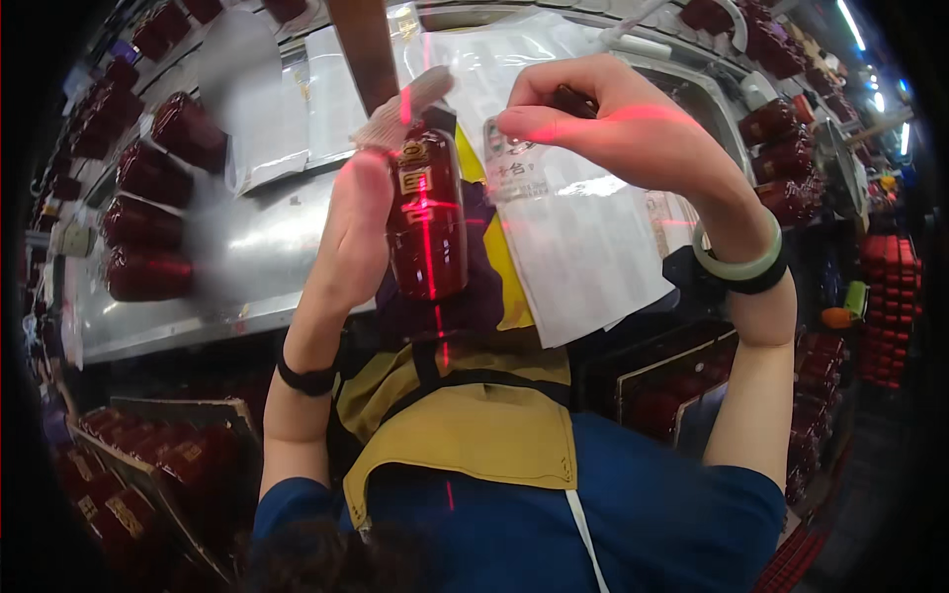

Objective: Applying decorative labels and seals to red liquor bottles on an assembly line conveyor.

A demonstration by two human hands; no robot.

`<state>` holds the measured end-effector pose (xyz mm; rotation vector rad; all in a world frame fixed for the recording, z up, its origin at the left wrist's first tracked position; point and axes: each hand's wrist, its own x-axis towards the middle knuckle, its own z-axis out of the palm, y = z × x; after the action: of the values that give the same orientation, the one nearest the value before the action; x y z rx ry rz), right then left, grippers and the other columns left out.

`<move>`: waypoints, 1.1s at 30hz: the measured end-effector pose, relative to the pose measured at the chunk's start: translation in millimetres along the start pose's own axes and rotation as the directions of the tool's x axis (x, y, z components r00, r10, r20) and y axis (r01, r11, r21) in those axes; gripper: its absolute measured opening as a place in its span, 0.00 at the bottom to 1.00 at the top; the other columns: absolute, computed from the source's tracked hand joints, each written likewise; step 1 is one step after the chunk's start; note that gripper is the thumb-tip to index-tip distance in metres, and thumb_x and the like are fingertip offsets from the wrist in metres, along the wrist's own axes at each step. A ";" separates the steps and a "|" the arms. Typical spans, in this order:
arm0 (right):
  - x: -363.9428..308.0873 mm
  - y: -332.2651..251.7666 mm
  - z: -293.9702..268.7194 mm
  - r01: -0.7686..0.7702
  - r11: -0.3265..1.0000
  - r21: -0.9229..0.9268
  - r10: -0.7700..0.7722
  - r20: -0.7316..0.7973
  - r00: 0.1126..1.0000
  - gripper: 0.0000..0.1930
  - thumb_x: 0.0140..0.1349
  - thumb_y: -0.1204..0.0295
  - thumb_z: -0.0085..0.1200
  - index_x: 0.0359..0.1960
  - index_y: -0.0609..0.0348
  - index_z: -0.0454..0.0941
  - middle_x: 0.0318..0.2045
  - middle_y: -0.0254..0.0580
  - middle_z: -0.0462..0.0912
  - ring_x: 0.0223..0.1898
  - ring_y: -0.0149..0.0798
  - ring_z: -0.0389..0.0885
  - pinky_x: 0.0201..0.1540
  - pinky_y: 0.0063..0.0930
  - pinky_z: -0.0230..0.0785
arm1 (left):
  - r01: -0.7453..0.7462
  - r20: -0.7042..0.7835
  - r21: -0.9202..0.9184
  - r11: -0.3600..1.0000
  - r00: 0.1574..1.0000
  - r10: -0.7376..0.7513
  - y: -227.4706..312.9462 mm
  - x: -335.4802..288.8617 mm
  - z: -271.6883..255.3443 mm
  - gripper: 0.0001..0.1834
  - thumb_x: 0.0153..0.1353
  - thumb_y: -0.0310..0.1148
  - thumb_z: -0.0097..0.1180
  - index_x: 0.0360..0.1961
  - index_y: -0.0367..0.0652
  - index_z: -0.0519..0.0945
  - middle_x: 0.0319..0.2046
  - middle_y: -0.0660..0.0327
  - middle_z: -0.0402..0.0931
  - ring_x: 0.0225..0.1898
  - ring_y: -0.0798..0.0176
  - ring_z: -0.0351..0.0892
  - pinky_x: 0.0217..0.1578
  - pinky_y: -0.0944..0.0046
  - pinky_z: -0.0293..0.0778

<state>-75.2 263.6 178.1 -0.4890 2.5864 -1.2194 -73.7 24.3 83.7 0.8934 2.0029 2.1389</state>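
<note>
My left hand (358, 232) is wrapped round a glossy dark red bottle (427, 222) with gold markings, held in front of my body. A ribbed, pale cloth cover (403, 111) sits on a finger of this hand near the bottle's upper end. To the right, my right hand (613, 124) pinches the corner of a clear printed film (516, 168) between thumb and fingertips. The film hangs beside the bottle, apart from it, above a white sheet (583, 267). A red light line runs down the bottle's front.
A metal work surface (267, 242) spreads at the left, with more white sheets (272, 148) behind. Several dark red bottles (143, 222) line the left, others (781, 158) the right. Crates of bottles (168, 445) stand low on both sides. A brown upright bar (363, 49) rises behind the bottle.
</note>
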 end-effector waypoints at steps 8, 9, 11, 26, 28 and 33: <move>-13.4 -8.2 46.1 0.022 0.992 0.123 -0.025 0.020 0.999 0.12 0.68 0.66 0.62 0.34 0.65 0.83 0.21 0.31 0.77 0.26 0.23 0.68 0.30 0.23 0.63 | 0.281 0.072 -0.246 0.927 0.960 -0.272 10.8 -44.5 -44.2 0.19 0.70 0.25 0.59 0.61 0.34 0.75 0.46 0.63 0.79 0.48 0.71 0.79 0.53 0.67 0.75; -16.4 -5.3 53.4 -0.006 0.991 0.135 0.000 0.050 0.999 0.11 0.67 0.67 0.62 0.33 0.65 0.83 0.22 0.33 0.79 0.26 0.25 0.69 0.31 0.24 0.65 | 0.327 0.084 -0.193 0.925 0.945 -0.316 11.3 -49.6 -50.0 0.18 0.69 0.25 0.60 0.59 0.35 0.77 0.42 0.65 0.79 0.45 0.73 0.78 0.50 0.69 0.75; -25.5 5.5 66.1 -0.058 0.997 0.055 0.053 0.082 0.995 0.08 0.67 0.69 0.63 0.35 0.62 0.82 0.23 0.26 0.74 0.26 0.20 0.64 0.29 0.20 0.57 | 0.389 0.037 -0.063 0.919 0.921 -0.387 11.0 -63.2 -51.9 0.17 0.67 0.26 0.63 0.56 0.36 0.80 0.37 0.68 0.78 0.39 0.76 0.76 0.43 0.72 0.74; -33.6 45.6 122.5 -0.182 0.974 0.137 0.202 -0.149 0.968 0.10 0.64 0.67 0.65 0.33 0.64 0.83 0.28 0.44 0.80 0.31 0.38 0.75 0.37 0.33 0.68 | 0.501 -0.013 -0.185 0.845 0.859 -0.512 -28.9 -77.2 -45.7 0.19 0.68 0.25 0.61 0.59 0.38 0.74 0.37 0.71 0.69 0.41 0.77 0.71 0.46 0.73 0.71; -32.6 48.3 126.1 -0.177 0.974 0.143 0.198 -0.154 0.968 0.10 0.64 0.67 0.65 0.33 0.63 0.83 0.29 0.44 0.80 0.31 0.38 0.75 0.37 0.33 0.68 | 0.499 -0.035 -0.225 0.837 0.854 -0.519 -31.2 -77.7 -41.7 0.19 0.68 0.25 0.61 0.58 0.38 0.73 0.36 0.71 0.69 0.40 0.78 0.71 0.44 0.73 0.72; -30.4 54.6 131.9 -0.152 0.971 0.183 0.184 -0.171 0.968 0.12 0.66 0.66 0.63 0.34 0.65 0.82 0.28 0.43 0.79 0.30 0.37 0.75 0.36 0.32 0.68 | 0.483 -0.070 -0.250 0.839 0.856 -0.513 -36.4 -79.7 -37.7 0.18 0.68 0.25 0.61 0.57 0.39 0.73 0.39 0.67 0.74 0.41 0.75 0.75 0.43 0.71 0.74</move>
<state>-11.6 216.0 55.6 -0.1227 2.5792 -1.4689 -36.9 -38.7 22.2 0.1603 1.7401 2.0883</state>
